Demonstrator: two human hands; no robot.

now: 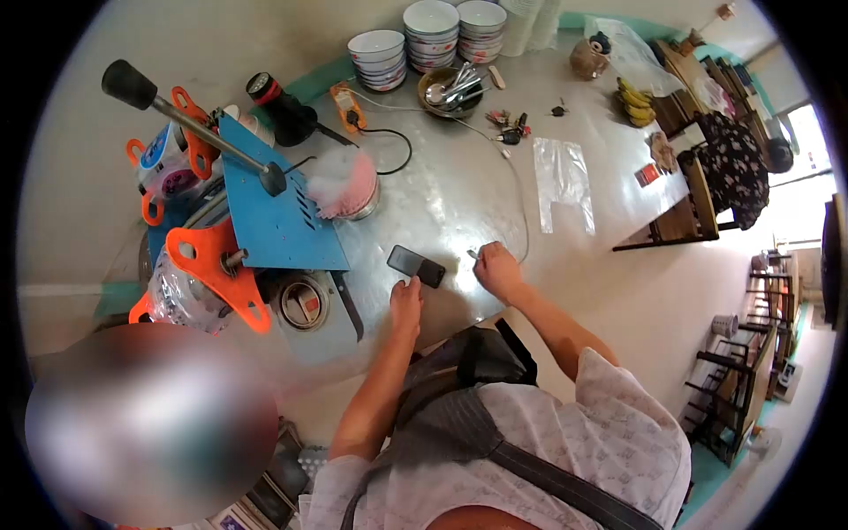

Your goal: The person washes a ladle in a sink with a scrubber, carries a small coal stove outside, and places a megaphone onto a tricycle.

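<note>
A dark phone [416,265] lies tilted near the front edge of the metal table [459,208]. My left hand [406,305] is at its lower edge, fingers closed on it. To the right of the phone, my right hand [497,269] pinches the small light end of a white cable [522,199], which runs up the table toward the keys. The phone and the cable end are apart. A clear plastic bag [563,185] lies flat beyond the cable.
Stacked bowls [377,60], a basin of spoons [452,91], keys [510,135] and bananas [635,102] stand farther back. On the left are a blue metal machine [274,208] with orange parts and a pink-rimmed container [358,196]. Another person [733,163] sits at far right.
</note>
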